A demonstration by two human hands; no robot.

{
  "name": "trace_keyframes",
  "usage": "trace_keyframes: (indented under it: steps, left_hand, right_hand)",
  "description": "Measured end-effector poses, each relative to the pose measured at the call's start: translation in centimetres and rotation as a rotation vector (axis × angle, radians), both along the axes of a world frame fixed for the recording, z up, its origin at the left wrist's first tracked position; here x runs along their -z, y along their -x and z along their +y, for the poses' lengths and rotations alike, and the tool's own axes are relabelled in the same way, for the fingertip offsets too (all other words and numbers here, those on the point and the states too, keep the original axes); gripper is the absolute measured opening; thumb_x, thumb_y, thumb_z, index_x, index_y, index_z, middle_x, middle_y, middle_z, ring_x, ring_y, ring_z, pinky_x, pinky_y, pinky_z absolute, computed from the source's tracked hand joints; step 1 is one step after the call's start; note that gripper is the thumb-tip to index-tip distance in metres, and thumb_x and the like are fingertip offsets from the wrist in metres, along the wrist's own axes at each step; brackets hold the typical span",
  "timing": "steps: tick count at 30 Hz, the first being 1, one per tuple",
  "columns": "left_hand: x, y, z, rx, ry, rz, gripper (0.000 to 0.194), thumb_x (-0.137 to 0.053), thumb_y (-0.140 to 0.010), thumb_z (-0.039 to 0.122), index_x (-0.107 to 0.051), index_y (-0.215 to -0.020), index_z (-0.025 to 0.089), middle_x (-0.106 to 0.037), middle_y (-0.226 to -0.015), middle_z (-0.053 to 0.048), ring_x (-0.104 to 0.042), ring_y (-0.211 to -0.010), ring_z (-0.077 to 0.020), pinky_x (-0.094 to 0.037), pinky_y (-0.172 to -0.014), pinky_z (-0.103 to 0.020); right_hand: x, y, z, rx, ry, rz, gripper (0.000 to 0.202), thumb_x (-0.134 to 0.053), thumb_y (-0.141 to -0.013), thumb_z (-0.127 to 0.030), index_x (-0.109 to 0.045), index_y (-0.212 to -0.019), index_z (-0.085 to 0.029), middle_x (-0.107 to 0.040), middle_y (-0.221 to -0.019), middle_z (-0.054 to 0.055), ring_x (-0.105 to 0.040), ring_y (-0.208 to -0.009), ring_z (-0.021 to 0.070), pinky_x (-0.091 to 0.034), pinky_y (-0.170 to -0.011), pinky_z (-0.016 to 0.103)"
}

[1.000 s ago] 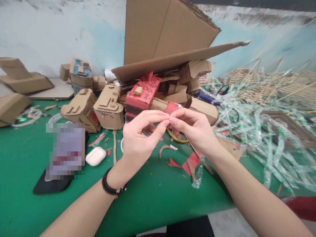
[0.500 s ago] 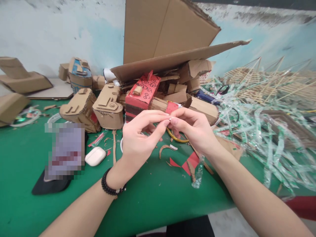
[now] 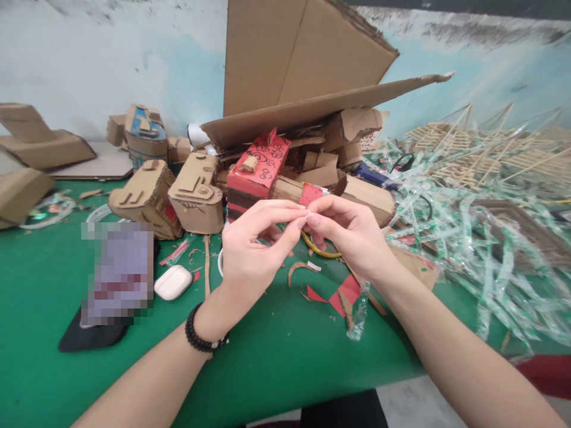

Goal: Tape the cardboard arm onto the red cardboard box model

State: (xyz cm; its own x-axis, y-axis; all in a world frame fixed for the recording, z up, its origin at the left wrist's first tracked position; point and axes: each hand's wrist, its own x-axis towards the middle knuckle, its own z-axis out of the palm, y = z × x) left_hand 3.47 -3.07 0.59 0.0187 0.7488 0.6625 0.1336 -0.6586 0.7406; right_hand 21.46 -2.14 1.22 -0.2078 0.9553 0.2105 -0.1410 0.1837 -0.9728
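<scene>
My left hand and my right hand meet above the green tabletop, thumbs and index fingertips pinched together. Something tiny and whitish seems to sit between the fingertips; it is too small and too covered to name. Behind the right fingers lies a roll of yellow tape, partly hidden. Just beyond the hands are a red cardboard box with black drawn patterns and a cardboard camera-like model. Below them, a curved cardboard strip and red paper scraps lie on the table.
A white earbud case and a blurred-out phone are on the left. Tangled clear-green tape strips and thin wooden sticks cover the right. Large cardboard sheets lean on the wall. More cardboard models stand at the back left.
Both hands stay almost in place, fingertips still together. The whitish bit between them shows slightly less than before. Everything on the table lies as it did.
</scene>
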Motion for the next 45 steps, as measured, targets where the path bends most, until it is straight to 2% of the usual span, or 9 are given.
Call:
trace_keyframes:
  steps: [10,12,16,20,23,29,35,41,45]
  left_hand:
    - [-0.1,-0.2,0.0,0.030,0.092,-0.038,0.004,-0.083,-0.096,0.021,-0.085,-0.098,0.022,-0.082,-0.108,-0.005,-0.070,-0.060,-0.0073,-0.058,-0.048,-0.018]
    - [-0.2,-0.1,0.0,0.061,0.145,-0.073,0.004,-0.083,-0.096,0.024,-0.085,-0.098,0.021,-0.082,-0.106,-0.005,-0.068,-0.056,-0.0070,-0.056,-0.045,-0.018]
    - [-0.3,-0.1,0.0,0.096,0.213,-0.098,0.008,-0.082,-0.097,0.028,-0.083,-0.096,0.020,-0.082,-0.100,-0.004,-0.066,-0.051,-0.0070,-0.054,-0.043,-0.018]
    - [-0.3,-0.1,-0.1,0.066,0.216,-0.059,0.011,-0.081,-0.098,0.030,-0.081,-0.095,0.019,-0.082,-0.099,-0.005,-0.066,-0.052,-0.0076,-0.055,-0.045,-0.019]
    - [-0.3,-0.1,-0.2,0.039,0.199,-0.018,0.013,-0.080,-0.099,0.031,-0.079,-0.094,0.019,-0.081,-0.098,-0.005,-0.067,-0.053,-0.0081,-0.055,-0.047,-0.020]
    - [-0.3,0.1,-0.2,0.003,0.159,0.078,0.014,-0.075,-0.100,0.027,-0.073,-0.089,0.018,-0.077,-0.091,-0.002,-0.066,-0.050,-0.0075,-0.048,-0.043,-0.019]
    - [0.4,0.2,0.2,0.060,0.221,0.059,0.022,-0.064,-0.109,0.035,-0.074,-0.097,0.020,-0.080,-0.088,-0.003,-0.063,-0.048,-0.0083,-0.047,-0.042,-0.020]
    - [0.9,0.2,0.3,0.087,0.149,0.083,0.020,-0.059,-0.111,0.029,-0.077,-0.110,0.020,-0.080,-0.109,-0.006,-0.067,-0.055,-0.0076,-0.050,-0.045,-0.020]
    - [0.9,0.2,0.1,0.022,0.000,0.213,0.027,-0.054,-0.109,0.016,-0.077,-0.124,0.020,-0.077,-0.127,-0.009,-0.070,-0.065,-0.0081,-0.059,-0.056,-0.022]
  right_hand:
    - [0.0,0.1,0.0,0.047,-0.060,-0.094,0.037,-0.093,-0.082,-0.052,-0.075,-0.090,-0.020,-0.069,-0.078,-0.001,-0.055,-0.059,0.0110,-0.049,-0.051,0.024]
    - [0.0,0.2,-0.2,0.094,-0.150,-0.146,0.030,-0.089,-0.087,-0.047,-0.074,-0.091,-0.021,-0.070,-0.079,0.000,-0.059,-0.063,0.0123,-0.051,-0.054,0.025]
    - [-0.1,0.2,-0.5,0.249,-0.447,-0.339,0.006,-0.075,-0.095,-0.024,-0.072,-0.090,-0.024,-0.072,-0.083,0.001,-0.065,-0.070,0.0149,-0.056,-0.061,0.028]
    - [-0.1,0.3,-0.6,0.334,-0.685,-0.490,0.010,-0.071,-0.094,-0.017,-0.071,-0.090,-0.026,-0.074,-0.084,0.002,-0.064,-0.064,0.0151,-0.054,-0.056,0.030]
    - [0.0,0.3,-0.6,0.367,-0.770,-0.535,0.011,-0.071,-0.095,-0.015,-0.072,-0.092,-0.026,-0.075,-0.084,0.003,-0.065,-0.065,0.0157,-0.054,-0.057,0.031]
    - [0.0,0.5,-0.6,0.393,-0.842,-0.580,0.013,-0.070,-0.096,-0.012,-0.072,-0.094,-0.025,-0.076,-0.085,0.003,-0.066,-0.067,0.0154,-0.055,-0.060,0.030]
    - [0.1,0.2,-0.3,0.409,-0.875,-0.643,0.014,-0.067,-0.098,-0.013,-0.072,-0.097,-0.026,-0.078,-0.087,0.003,-0.068,-0.069,0.0159,-0.056,-0.059,0.030]
    - [0.4,-0.3,-0.2,0.500,-0.945,-0.766,0.015,-0.068,-0.098,-0.013,-0.072,-0.099,-0.027,-0.080,-0.095,0.005,-0.072,-0.075,0.0178,-0.056,-0.067,0.032]
    - [0.4,-0.3,-0.1,0.509,-0.819,-0.683,0.010,-0.070,-0.097,-0.015,-0.070,-0.094,-0.025,-0.074,-0.086,0.003,-0.066,-0.069,0.0160,-0.053,-0.064,0.031]
